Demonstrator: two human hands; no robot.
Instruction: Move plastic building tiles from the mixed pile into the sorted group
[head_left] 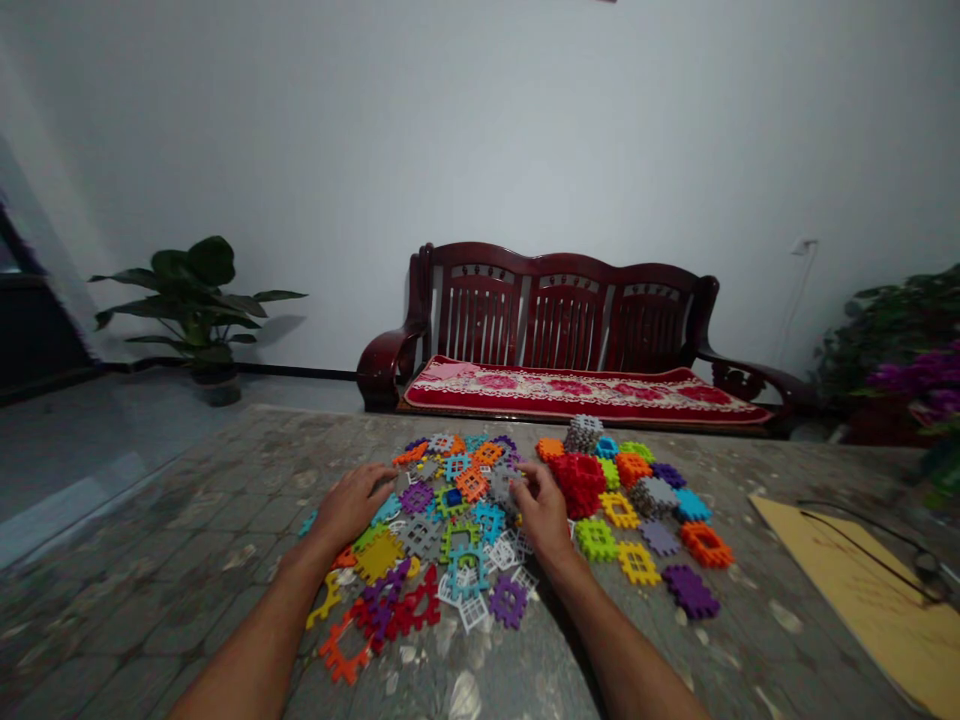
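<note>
A loose heap of colourful plastic interlocking blocks with notched edges spreads over the table in front of me. At its left side my left hand [357, 503] hovers with thumb and fingers apart, nothing between them, close to a purple block [416, 497]. On the opposite side my right hand [541, 508] has its curled fingertips at a grey interlocking block [504, 484] and seems to pinch its edge. Between the hands lie an orange block [472, 484] and a green block with a blue centre [453, 501]. White window-like frames [472, 611] lie nearer me.
Right of my right hand stand a red block cube [577, 485], a grey stack [583, 433] and several small groups sorted by colour. Farther right lies a yellow board [862, 590] with a dark cable [862, 545]. A wooden bench [566, 310] stands behind the table [255, 480].
</note>
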